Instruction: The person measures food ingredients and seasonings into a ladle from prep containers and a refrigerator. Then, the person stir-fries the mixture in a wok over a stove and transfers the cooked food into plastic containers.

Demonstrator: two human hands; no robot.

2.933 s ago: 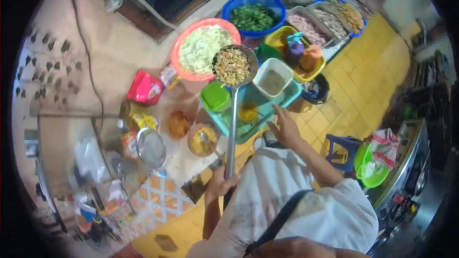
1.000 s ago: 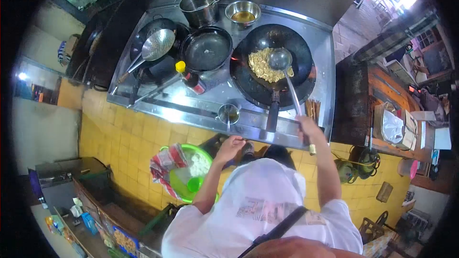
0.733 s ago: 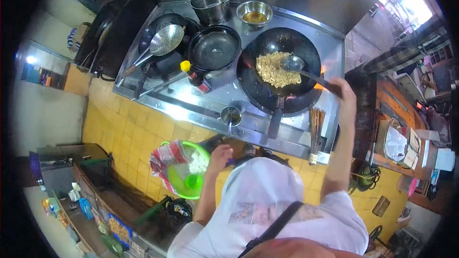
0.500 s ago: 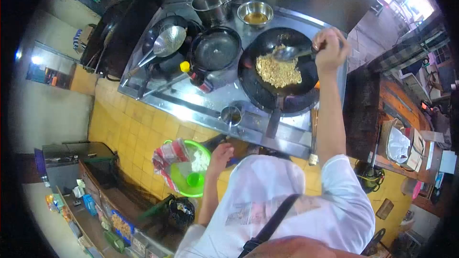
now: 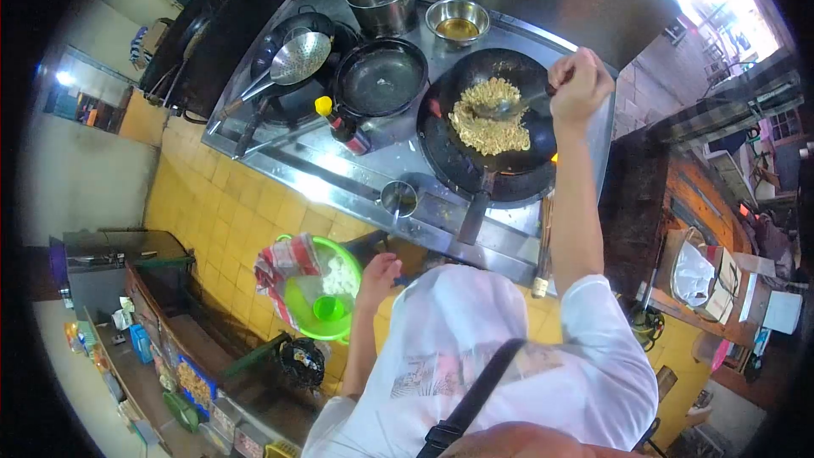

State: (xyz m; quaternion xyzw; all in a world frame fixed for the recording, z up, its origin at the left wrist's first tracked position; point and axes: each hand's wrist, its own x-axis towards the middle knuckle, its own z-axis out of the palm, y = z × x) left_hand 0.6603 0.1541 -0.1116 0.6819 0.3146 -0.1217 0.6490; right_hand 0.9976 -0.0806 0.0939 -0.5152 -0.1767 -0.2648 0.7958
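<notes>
My right hand (image 5: pixel 582 89) grips the dark handle of a ladle (image 5: pixel 502 110) over the right side of a black wok (image 5: pixel 532 68). The ladle's bowl rests among crumbled yellow-brown food (image 5: pixel 490 136) in the wok. The wok's handle (image 5: pixel 476 217) points toward me. Below the stove's front edge hangs my left hand (image 5: pixel 381 273), its fingers curled; whether anything is in them is too small to tell. A small metal cup (image 5: pixel 398 198) stands on the stove edge above that hand.
A sauce bottle (image 5: pixel 346 131), a black pan (image 5: pixel 381 78), a perforated skimmer (image 5: pixel 300 58), a pot (image 5: pixel 381 8) and a metal bowl (image 5: pixel 458 25) occupy the stove. Sticks (image 5: pixel 543 246) lie at its front right. A green basin (image 5: pixel 326 288) with a cloth stands low left.
From a table of ingredients, the view has turned to the stove. Food from the ladle is in the wok. My right hand has swung up to the wok's right side, tilting the ladle.
</notes>
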